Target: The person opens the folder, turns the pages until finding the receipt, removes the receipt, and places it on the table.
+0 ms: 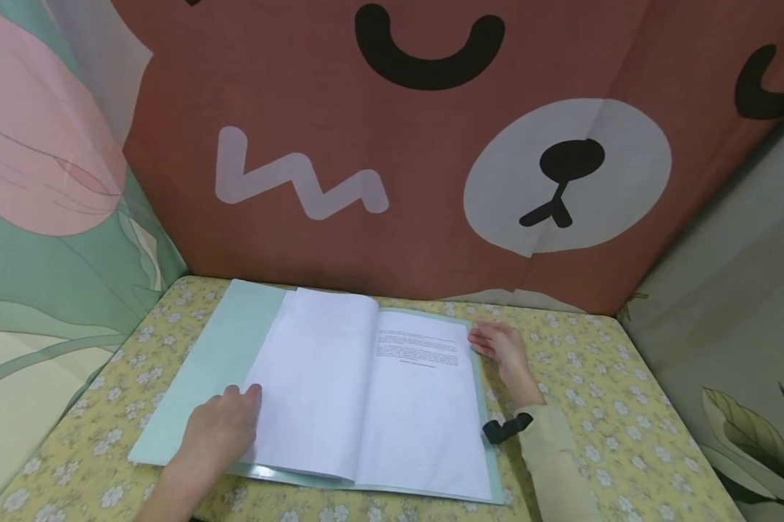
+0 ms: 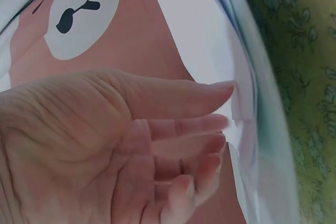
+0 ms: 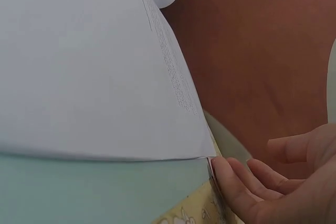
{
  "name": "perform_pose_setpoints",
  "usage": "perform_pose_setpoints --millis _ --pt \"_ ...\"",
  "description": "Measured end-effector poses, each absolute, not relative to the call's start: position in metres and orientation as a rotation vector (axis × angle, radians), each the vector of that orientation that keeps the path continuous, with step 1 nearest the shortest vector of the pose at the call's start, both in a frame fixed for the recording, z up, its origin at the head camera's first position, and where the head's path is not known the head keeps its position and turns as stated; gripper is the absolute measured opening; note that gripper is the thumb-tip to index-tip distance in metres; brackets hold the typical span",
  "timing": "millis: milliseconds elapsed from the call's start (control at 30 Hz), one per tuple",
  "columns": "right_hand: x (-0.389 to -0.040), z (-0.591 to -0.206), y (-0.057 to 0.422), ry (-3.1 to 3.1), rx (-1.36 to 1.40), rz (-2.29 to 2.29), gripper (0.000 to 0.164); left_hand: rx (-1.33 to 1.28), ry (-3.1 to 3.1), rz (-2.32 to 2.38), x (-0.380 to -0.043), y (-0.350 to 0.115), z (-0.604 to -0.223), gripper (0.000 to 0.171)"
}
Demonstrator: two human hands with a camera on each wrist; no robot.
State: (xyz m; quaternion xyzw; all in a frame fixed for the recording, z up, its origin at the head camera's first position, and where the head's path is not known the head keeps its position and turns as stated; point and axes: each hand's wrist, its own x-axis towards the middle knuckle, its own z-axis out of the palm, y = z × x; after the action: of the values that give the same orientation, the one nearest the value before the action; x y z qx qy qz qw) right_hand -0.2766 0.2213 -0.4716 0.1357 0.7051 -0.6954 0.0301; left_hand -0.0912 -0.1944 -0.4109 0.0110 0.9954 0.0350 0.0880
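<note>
A pale green folder [image 1: 248, 326] lies spread out, with white sheets inside. Its left-hand page [image 1: 320, 362] is blank; the right-hand page [image 1: 424, 420] carries a small block of print near the top. My left hand [image 1: 222, 428] rests at the left edge of the blank page, over the green cover. In the left wrist view, the thumb [image 2: 210, 95] and loosely bent fingers touch the paper's edge. My right hand [image 1: 501, 351] is at the folder's upper right edge. Its fingertips [image 3: 220, 169] touch the corner in the right wrist view, thumb held apart.
The folder lies on a table with a yellow flowered cloth [image 1: 600, 420]. A brown fabric backdrop [image 1: 424, 246] with a bear face stands right behind the table, and printed panels close in both sides. A black strap piece [image 1: 505, 429] sits at the right wrist.
</note>
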Motion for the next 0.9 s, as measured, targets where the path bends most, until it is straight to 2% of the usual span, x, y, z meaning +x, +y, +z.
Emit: perform_pose_setpoints --millis 333,533,700,900 --pt "-0.277 -0.473 0.221 2.198 0.433 -2.123 0.042 0.523 3.181 0.152 -0.091 -0.186 -0.42 0.046" --pt "-0.276 -0.473 0.222 2.198 0.419 -2.123 0.043 0.757 3.214 0.333 -0.091 -0.175 -0.425 0.04" --pt "-0.277 -0.472 0.223 2.201 0.402 -2.125 0.042 0.779 3.124 0.459 -0.089 -0.167 -0.427 0.041" --pt "-0.277 -0.472 0.223 2.19 0.405 -2.141 0.042 0.631 2.973 0.484 -0.085 -0.164 -0.429 0.049"
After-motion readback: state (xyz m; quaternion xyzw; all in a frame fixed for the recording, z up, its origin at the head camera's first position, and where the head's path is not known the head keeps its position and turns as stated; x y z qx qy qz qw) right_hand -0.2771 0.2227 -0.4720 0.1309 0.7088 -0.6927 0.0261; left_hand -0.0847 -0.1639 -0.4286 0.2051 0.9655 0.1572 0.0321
